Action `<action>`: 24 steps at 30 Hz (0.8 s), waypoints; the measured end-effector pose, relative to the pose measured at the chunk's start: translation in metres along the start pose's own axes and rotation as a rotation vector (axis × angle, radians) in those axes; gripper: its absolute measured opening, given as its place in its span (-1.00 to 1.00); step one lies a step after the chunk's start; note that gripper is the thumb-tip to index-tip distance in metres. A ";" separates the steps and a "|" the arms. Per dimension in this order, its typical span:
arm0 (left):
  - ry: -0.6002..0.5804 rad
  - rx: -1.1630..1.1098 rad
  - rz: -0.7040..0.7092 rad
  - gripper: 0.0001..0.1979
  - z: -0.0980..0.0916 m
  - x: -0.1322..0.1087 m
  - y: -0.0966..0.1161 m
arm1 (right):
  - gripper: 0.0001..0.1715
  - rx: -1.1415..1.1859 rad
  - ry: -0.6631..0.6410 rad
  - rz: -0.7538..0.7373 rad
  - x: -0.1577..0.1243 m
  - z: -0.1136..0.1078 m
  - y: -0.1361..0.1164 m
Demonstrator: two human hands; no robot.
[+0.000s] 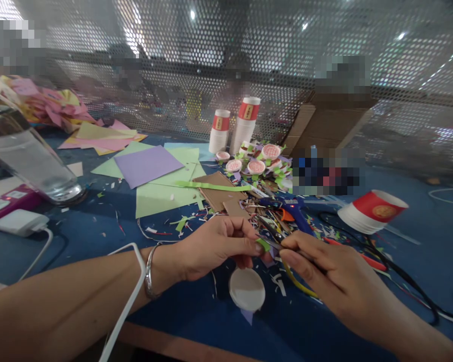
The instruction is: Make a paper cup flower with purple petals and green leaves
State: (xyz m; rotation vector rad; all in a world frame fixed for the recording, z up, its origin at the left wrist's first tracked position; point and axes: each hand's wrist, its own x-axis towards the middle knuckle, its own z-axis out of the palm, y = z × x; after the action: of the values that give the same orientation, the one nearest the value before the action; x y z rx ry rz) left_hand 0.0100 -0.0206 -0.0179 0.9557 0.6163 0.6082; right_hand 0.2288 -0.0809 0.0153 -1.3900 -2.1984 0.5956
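Paper [263, 244] sits between the hands, I see: left hand [211, 246] pinching it, right hand [335, 274] gripping a leftward-pointing metal tool [272, 243].

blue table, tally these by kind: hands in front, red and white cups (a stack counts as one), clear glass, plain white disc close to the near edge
Hands: 2 (left hand, right hand)
Cups or stacks: 3 (shorter stack, taller stack, cup at right)
Clear glass: 1
Plain white disc: 1
Total: 7
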 end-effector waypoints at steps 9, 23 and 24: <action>0.022 -0.001 0.010 -0.73 0.002 -0.001 0.005 | -0.53 0.106 0.120 0.099 0.009 -0.001 0.016; -0.057 -0.035 0.060 -0.72 0.001 0.002 -0.002 | -0.63 0.043 0.014 0.020 0.003 0.003 0.007; -0.057 -0.038 0.068 -0.72 0.001 0.002 -0.002 | -0.64 0.043 0.020 0.023 0.003 0.003 0.006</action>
State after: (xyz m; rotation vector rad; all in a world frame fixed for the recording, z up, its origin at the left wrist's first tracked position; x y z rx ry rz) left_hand 0.0123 -0.0202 -0.0198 0.9582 0.5220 0.6484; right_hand 0.2300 -0.0760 0.0095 -1.3949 -2.1445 0.6304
